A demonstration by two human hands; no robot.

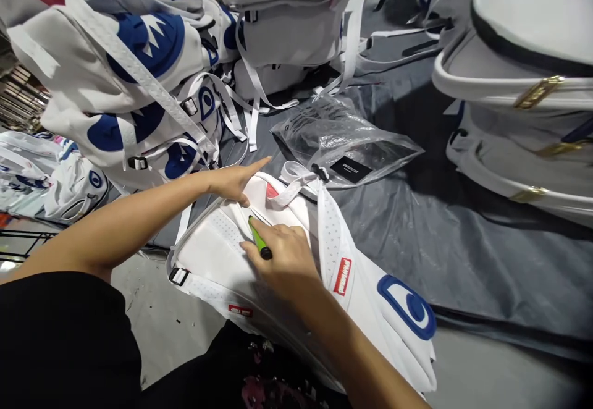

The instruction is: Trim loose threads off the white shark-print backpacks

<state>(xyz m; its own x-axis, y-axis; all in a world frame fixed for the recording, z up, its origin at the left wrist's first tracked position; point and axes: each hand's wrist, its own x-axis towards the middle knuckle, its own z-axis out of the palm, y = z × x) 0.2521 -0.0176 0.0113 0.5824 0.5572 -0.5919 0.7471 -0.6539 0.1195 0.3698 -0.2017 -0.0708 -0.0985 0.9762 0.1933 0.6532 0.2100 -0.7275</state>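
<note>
While the right hand pinches a green pen in its fingers, the left hand lies splayed on the white backpack.
Backpack at tabletop edge, unwrapped; pen work seems under way, finished marks indiscernible. Loose strap crowds right hand; plastic bag, stacked backpacks beyond.

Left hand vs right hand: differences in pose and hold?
Pose: the left hand has its thumb and index finger spread; the right hand is curled.
Hold: the right hand grips a green tool; the left hand holds no tool.
Shared: both are bare and at the white backpack.
</note>
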